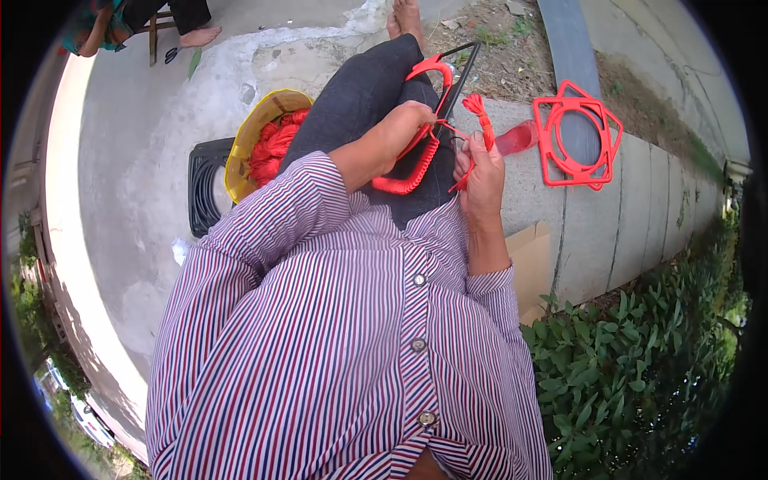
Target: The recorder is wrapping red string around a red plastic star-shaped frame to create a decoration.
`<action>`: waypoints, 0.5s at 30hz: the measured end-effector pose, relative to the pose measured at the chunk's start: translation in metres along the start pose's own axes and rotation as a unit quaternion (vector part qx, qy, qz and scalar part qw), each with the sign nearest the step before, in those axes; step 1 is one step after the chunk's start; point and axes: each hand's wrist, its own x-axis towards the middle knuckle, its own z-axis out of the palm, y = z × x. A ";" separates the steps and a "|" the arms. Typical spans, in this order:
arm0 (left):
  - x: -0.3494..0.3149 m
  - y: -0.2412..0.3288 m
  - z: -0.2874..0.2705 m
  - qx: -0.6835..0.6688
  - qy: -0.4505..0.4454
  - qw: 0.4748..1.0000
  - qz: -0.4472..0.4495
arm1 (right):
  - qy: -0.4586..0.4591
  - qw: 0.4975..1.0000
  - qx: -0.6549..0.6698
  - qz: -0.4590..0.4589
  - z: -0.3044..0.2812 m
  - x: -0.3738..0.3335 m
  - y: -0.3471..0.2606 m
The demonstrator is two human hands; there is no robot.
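Observation:
On my dark-trousered lap lies a rounded frame [412, 180], partly wound with red cord in tight coils. My left hand [406, 130] is closed at its upper part, its fingertips pinching red cord beside the frame. A thin strand runs from there toward my right hand [480, 170]. That hand is closed round a folded bundle of red cord [483, 118], whose looped end sticks up above the fingers. A loose tail hangs below the fist. Behind the wound frame stands a thin black bar frame [466, 76]. My left palm side is hidden.
To my left, a yellow bag [241, 152] holds red cord [274, 148], next to a stack of black frames [210, 192]. Red plastic frames [578, 136] and a red translucent container [518, 138] lie at right. Cardboard [528, 268] and leafy bushes [608, 360] sit nearer. Another person [200, 36] sits far left.

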 end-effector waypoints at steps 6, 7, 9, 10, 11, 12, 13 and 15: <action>0.017 -0.016 0.001 -0.098 -0.081 0.988 -0.089 | 0.011 0.996 -0.086 -0.009 -0.022 -0.040 -0.036; 0.018 -0.018 0.003 -0.089 -0.066 0.991 -0.079 | 0.008 0.996 -0.090 -0.007 -0.023 -0.048 -0.034; 0.020 -0.020 0.002 -0.079 -0.050 0.993 -0.067 | 0.004 0.996 -0.085 -0.011 -0.028 -0.057 -0.031; 0.021 -0.017 -0.001 -0.111 -0.074 0.987 -0.085 | 0.007 0.996 -0.083 -0.012 -0.032 -0.060 -0.029; 0.020 -0.014 -0.003 -0.144 -0.098 0.979 -0.102 | 0.010 0.998 -0.065 -0.002 -0.036 -0.061 -0.026; 0.020 -0.013 -0.003 -0.141 -0.099 0.980 -0.102 | 0.012 0.999 -0.047 0.008 -0.039 -0.062 -0.023; 0.020 -0.016 -0.003 -0.138 -0.096 0.982 -0.091 | 0.012 0.999 -0.046 0.008 -0.040 -0.064 -0.021; 0.021 -0.021 -0.003 -0.133 -0.093 0.984 -0.079 | 0.004 1.000 -0.014 -0.002 -0.042 -0.067 -0.018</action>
